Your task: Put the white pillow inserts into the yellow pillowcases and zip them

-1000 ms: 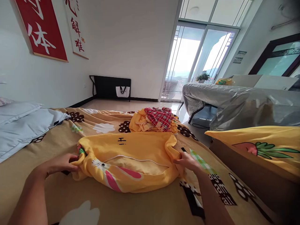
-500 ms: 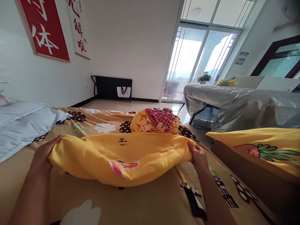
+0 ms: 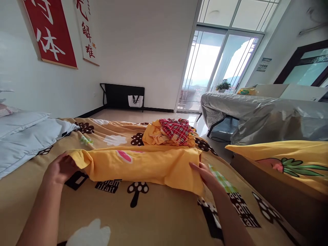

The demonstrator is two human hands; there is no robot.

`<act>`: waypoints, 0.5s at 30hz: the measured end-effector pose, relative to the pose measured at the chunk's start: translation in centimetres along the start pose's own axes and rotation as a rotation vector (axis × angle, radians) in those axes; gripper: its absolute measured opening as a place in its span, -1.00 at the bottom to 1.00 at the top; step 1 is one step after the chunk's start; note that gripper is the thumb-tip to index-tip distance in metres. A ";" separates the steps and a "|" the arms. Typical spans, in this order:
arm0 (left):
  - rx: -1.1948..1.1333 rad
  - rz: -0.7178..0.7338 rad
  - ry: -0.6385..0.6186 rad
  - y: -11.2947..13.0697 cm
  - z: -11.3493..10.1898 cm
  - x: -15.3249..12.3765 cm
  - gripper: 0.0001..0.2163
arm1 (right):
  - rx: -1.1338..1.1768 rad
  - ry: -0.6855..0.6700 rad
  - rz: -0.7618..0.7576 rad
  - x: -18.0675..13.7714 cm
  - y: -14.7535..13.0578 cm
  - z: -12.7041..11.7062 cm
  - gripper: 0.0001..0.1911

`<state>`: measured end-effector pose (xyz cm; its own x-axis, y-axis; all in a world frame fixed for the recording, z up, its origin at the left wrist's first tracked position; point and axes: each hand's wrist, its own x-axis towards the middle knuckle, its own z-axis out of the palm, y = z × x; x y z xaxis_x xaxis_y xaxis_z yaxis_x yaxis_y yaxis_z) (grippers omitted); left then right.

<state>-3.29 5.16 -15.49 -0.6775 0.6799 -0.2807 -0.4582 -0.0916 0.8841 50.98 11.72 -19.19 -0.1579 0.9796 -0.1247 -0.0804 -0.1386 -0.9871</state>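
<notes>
A yellow pillowcase (image 3: 143, 167) with a pink print lies folded into a long band across the bed, its far side on the blanket. My left hand (image 3: 58, 169) is closed on its left end, the fingers partly hidden behind the cloth. At the right end, my right hand (image 3: 205, 173) pinches the fabric between thumb and fingers. The near edge hangs just over the brown mushroom-print blanket (image 3: 123, 218). Beyond the band rests a crumpled pile of yellow cloth (image 3: 152, 133) with a red checked cloth (image 3: 176, 130) on top.
White pillows (image 3: 33, 136) lie at the left. A box (image 3: 276, 191) at the right has a yellow carrot-print cloth (image 3: 289, 164) over it. Farther back are a plastic-covered table (image 3: 256, 106), a black panel (image 3: 115, 95) with a white bag (image 3: 135, 100), and a glass door (image 3: 205, 68).
The near part of the pillowcase has been folded over away from me, hiding the printed letters. Both hands moved inward slightly, and more of the blanket shows in front.
</notes>
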 end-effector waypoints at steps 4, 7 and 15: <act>0.101 -0.050 -0.089 -1.4 -0.5 1.5 -0.86 | -0.500 -0.119 0.116 -0.1 1.1 0.4 -0.57; 0.282 -0.037 -0.100 -2.5 -0.9 2.3 -0.94 | -0.629 -0.070 0.117 0.0 1.3 0.0 -0.60; 0.760 0.100 -0.170 -5.2 -1.4 4.5 -0.66 | -0.650 0.297 -0.147 2.0 1.3 -1.2 -0.62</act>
<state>-4.76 7.74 -21.89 -0.5695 0.8020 -0.1799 0.1608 0.3234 0.9325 51.74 13.65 -20.87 0.0907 0.9924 0.0829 0.5348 0.0217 -0.8447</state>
